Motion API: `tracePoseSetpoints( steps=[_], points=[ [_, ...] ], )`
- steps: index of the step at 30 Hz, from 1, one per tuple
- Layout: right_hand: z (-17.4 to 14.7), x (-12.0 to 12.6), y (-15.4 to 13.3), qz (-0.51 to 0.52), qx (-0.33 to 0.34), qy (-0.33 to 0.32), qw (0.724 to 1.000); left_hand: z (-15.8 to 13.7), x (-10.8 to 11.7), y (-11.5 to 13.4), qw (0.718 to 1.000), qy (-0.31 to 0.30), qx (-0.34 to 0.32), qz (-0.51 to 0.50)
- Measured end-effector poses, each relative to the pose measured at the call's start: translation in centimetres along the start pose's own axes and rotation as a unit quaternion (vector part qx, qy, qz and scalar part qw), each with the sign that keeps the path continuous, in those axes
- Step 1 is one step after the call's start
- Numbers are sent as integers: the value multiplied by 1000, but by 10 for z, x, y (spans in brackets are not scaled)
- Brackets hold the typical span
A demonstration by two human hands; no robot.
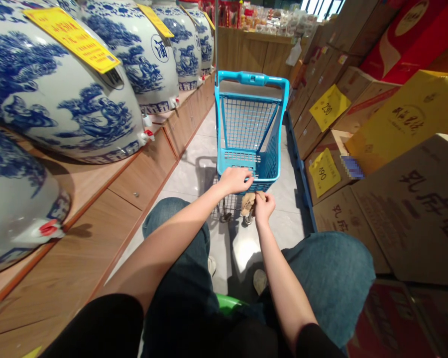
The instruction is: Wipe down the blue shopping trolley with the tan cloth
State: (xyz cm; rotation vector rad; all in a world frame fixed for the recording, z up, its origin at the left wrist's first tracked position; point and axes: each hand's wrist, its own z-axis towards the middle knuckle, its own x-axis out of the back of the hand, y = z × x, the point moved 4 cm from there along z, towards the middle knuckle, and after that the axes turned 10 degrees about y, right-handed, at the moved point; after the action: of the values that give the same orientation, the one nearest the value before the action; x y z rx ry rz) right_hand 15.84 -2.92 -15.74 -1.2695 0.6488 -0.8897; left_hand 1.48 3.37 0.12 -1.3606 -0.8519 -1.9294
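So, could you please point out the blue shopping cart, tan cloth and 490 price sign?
Blue shopping cart (251,122), head view: its mesh back panel.
Tan cloth (248,203), head view: its crumpled part.
490 price sign (322,173), head view: its printed number.

The 1 view came from a camera worn on the person's head, facing forward and down along an aisle (289,199). It looked from just above the knees (332,278), which loomed large at the bottom of the frame. The left hand (236,180) and right hand (265,208) sat mid-frame, nearer than the far wooden surface (254,49) at top center.
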Motion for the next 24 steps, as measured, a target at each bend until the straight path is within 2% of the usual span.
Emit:
tracePoseSetpoints(
  steps=[4, 11, 17, 19, 24],
  points=[
    [1, -1, -6, 11, -1, 5, 1000, 1, -1, 1, 1000, -2, 7, 4],
    [-15, -6, 17, 18, -79, -17, 997, 2, 0, 2, 1000, -4, 4, 2],
    [-1, -6, -10, 45, -50, 1, 998, 0, -1, 1, 1000, -5, 6, 4],
    [1, -6, -12, 50, -49, 4, 998, 2, -1, 1, 1000, -7, 10, -1],
    [-15, -8, 12, 49, -92, 2, 995, 4, 0, 2, 1000, -3, 14, -2]
  ],
)
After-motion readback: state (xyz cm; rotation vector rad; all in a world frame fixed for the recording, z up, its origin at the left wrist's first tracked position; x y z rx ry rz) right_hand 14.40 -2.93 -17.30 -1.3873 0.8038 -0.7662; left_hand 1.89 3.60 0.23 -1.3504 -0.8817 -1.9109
